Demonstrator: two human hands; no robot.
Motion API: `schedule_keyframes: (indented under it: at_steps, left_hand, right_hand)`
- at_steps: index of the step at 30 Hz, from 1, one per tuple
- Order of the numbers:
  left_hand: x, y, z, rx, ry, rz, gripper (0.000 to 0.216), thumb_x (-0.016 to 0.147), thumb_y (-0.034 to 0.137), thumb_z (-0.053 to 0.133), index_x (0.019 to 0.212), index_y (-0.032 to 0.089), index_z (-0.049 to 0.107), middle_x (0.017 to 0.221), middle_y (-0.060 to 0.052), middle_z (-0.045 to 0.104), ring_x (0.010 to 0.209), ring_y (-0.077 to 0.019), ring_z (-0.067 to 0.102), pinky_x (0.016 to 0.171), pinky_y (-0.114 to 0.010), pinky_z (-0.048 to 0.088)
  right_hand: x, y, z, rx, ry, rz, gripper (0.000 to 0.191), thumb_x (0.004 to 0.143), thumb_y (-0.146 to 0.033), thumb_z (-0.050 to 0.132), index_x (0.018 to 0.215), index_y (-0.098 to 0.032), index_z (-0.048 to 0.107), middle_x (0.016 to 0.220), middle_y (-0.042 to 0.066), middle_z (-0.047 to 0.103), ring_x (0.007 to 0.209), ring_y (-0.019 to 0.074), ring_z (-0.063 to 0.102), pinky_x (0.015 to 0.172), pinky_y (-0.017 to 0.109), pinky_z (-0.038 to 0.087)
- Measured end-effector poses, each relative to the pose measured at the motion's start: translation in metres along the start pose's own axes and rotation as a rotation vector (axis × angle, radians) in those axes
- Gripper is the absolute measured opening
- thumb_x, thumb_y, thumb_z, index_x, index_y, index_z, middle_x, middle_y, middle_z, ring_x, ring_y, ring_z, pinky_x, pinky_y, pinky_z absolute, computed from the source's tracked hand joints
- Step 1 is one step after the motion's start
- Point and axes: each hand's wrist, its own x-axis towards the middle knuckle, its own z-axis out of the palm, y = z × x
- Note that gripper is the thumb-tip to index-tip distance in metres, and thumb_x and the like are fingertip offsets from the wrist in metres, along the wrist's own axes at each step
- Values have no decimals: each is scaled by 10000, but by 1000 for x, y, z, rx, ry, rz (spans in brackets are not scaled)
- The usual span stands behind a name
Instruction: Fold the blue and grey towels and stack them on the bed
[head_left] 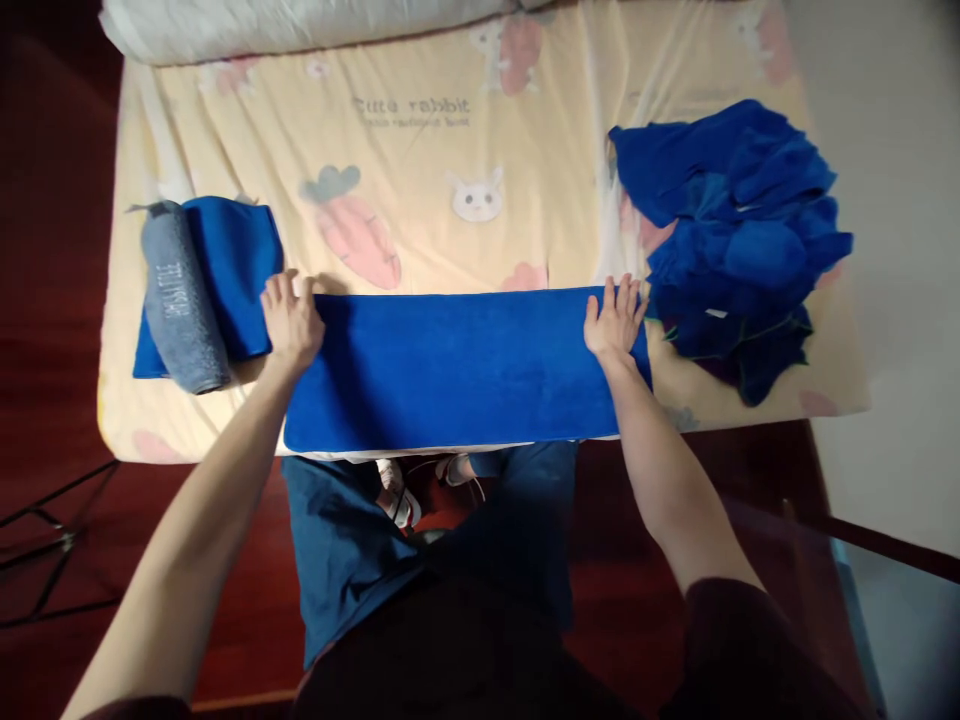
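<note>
A blue towel (450, 370) lies spread in a long, flat strip along the near edge of the bed. My left hand (294, 320) rests at its far left corner, fingers apart and slightly bent. At the far right corner, my right hand (616, 315) lies flat on the cloth with fingers stretched out. Just left of my left hand is a folded blue towel (236, 270), with a rolled grey-blue towel (180, 300) bearing pale lettering on top of it. A crumpled heap of blue towels (750, 230) sits right beside my right hand.
The bed has a yellow sheet (420, 200) printed with carrots and rabbits. A white bedding roll (300, 25) lies across its far side. The pale wall (885, 250) stands close on the right. A thin black metal stand (64, 540) is at lower left on the dark red floor.
</note>
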Motion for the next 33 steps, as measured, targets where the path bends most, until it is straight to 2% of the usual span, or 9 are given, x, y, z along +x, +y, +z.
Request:
schedule_keyframes:
  at_steps: [3,6,9,13,18,26,29,33]
  left_hand:
    - [-37,37,16,-67,-63,148,577,992,393,455,1523,167,443,1670,-96,257,1552,-372,117,1256,-601,72]
    - [-60,50,37,-94,-118,130,672,984,533,440,1565,197,396,1697,-83,176,1564,-394,-5,1241,-650,-17]
    - [-59,37,50,-95,-68,-18,732,980,584,428,1594,196,338,1711,-95,81,1559,-406,-69,1219,-682,-46]
    - [-38,12,55,-88,-21,-149,812,972,608,426,1612,135,266,1710,-135,-1,1564,-380,-70,1243,-635,-3]
    - [-26,2,60,-67,-17,-164,875,969,635,408,1624,98,188,1706,-153,-8,1569,-345,-76,1259,-594,-2]
    - [-34,4,57,-77,-24,-128,865,986,622,376,1618,66,176,1702,-168,19,1573,-327,-70,1266,-577,-5]
    - [-49,9,47,-89,-51,-97,837,996,604,349,1612,56,200,1699,-176,54,1577,-320,-29,1272,-553,-4]
    - [-92,15,33,-96,-90,-42,802,1004,579,321,1614,70,210,1697,-162,101,1578,-310,13,1275,-536,3]
  right_hand:
    - [-20,-22,-5,4,39,-102,625,1046,-419,261,1602,-133,280,1694,159,166,1570,354,120,1217,687,134]
    - [-44,-34,-5,43,-39,-178,654,1042,-464,271,1608,-138,269,1693,149,182,1571,342,128,1235,647,155]
    - [-55,-21,0,66,-64,-99,688,1037,-510,263,1609,-126,261,1684,165,205,1566,344,156,1226,648,184]
    - [-39,18,6,52,-38,50,730,1036,-529,265,1601,-68,247,1671,209,210,1562,339,177,1229,632,193]
    - [-17,41,10,28,-42,74,746,1040,-539,257,1609,-59,207,1673,213,198,1566,310,181,1240,598,198]
    - [-12,38,10,-18,-64,92,731,1048,-508,208,1618,-53,156,1679,215,172,1569,319,155,1227,626,202]
    - [-31,18,-4,-52,-29,50,711,1049,-469,199,1619,-48,146,1685,215,147,1572,343,122,1220,662,173]
    - [-95,-12,-23,-25,-74,-162,698,1047,-456,216,1630,-81,137,1701,157,127,1580,314,99,1254,607,142]
